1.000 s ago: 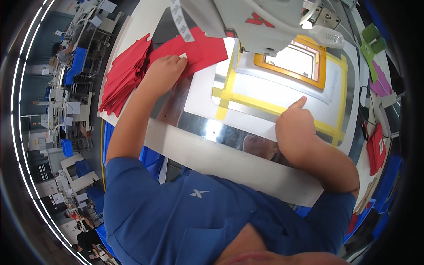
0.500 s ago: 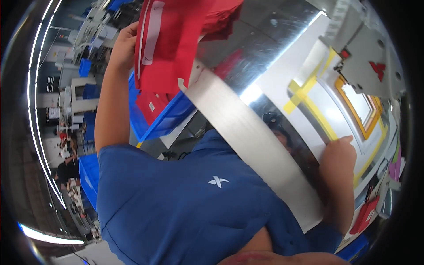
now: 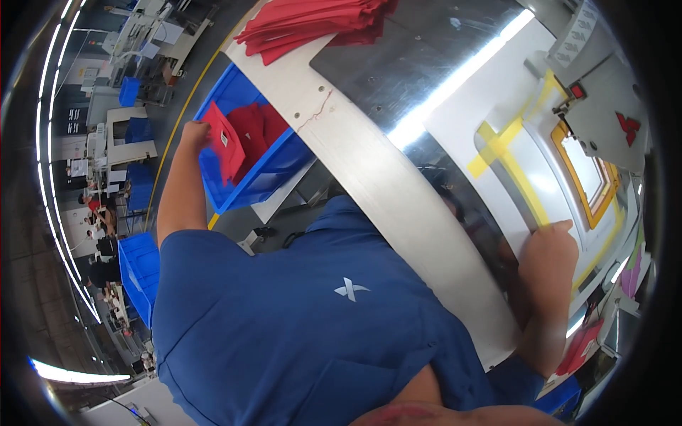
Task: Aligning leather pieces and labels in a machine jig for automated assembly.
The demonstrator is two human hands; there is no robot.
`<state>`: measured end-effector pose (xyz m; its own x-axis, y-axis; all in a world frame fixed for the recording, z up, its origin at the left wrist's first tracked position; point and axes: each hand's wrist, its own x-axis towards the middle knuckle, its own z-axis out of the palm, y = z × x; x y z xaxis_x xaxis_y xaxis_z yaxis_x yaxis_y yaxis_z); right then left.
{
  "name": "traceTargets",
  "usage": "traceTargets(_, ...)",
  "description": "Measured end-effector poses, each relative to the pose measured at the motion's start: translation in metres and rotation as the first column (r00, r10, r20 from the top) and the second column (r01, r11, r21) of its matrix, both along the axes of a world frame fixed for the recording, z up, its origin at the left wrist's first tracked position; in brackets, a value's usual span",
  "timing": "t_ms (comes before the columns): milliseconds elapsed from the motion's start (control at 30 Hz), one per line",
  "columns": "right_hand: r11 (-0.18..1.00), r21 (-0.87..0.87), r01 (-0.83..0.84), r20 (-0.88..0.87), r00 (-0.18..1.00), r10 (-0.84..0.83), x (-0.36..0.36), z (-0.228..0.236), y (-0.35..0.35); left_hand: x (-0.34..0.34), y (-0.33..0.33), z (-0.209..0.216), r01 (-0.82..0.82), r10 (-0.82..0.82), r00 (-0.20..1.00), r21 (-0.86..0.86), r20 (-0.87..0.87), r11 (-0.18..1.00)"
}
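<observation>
My left hand (image 3: 197,133) is closed on the edge of a red fabric piece (image 3: 226,145) with a small pale label. The piece hangs, slightly blurred, over a blue bin (image 3: 264,190), where more red fabric (image 3: 266,128) lies. My right hand (image 3: 550,252) rests at the near edge of a white sewing template (image 3: 529,174) bordered with yellow tape. Its fingers look curled, one tip pointing right; whatever they hold is hidden. Beyond that hand, an orange-yellow frame (image 3: 591,206) lies on the template, beneath the sewing machine's head (image 3: 604,106).
A stack of red fabric pieces (image 3: 312,27) sits on the metal table edge (image 3: 369,181) at the far side. Another blue bin (image 3: 140,273) stands at my left. Red fabric (image 3: 579,348) also lies at the lower right. Workstations and people show in the left background.
My left hand has moved down and left, from a large red piece with a white strip at the table to the bin, where it holds a labelled red piece. My right hand has barely moved.
</observation>
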<state>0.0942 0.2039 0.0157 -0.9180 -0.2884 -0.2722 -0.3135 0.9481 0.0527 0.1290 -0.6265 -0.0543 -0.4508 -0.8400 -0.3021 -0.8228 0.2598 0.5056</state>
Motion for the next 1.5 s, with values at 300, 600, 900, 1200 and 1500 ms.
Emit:
traceTargets(300, 0.952, 0.305, -0.021, 0.276, 0.959, -0.067, -0.008, 0.017, -0.014, -0.186, 0.253, 0.065, 0.622, -0.827, 0.529, -0.576, -0.191, 0.53)
traceTargets(600, 0.759, -0.527, 0.382, -0.126, 0.848, -0.515, 0.003, 0.015, 0.101, -0.185, 0.607, 0.065, 0.61, -0.678, -0.735, -0.462, -0.026, -0.644)
traceTargets(900, 0.404, -0.58, 0.707, -0.315, 0.263, -0.912, 0.046, -0.052, 0.258, -0.156, 0.687, 0.031, 0.457, -0.462, -0.873, -0.602, -0.16, -0.655)
traceTargets(1200, 0.265, -0.653, 0.709, -0.138, 0.233, -0.963, 0.043, -0.038, 0.257, -0.163, 0.68, 0.032, 0.422, -0.423, -0.894, -0.598, -0.148, -0.682)
traceTargets(1500, 0.56, -0.524, 0.642, -0.063, 0.626, -0.777, 0.02, 0.051, 0.168, -0.157, 0.676, 0.034, 0.326, -0.337, -0.934, -0.676, -0.121, -0.661)
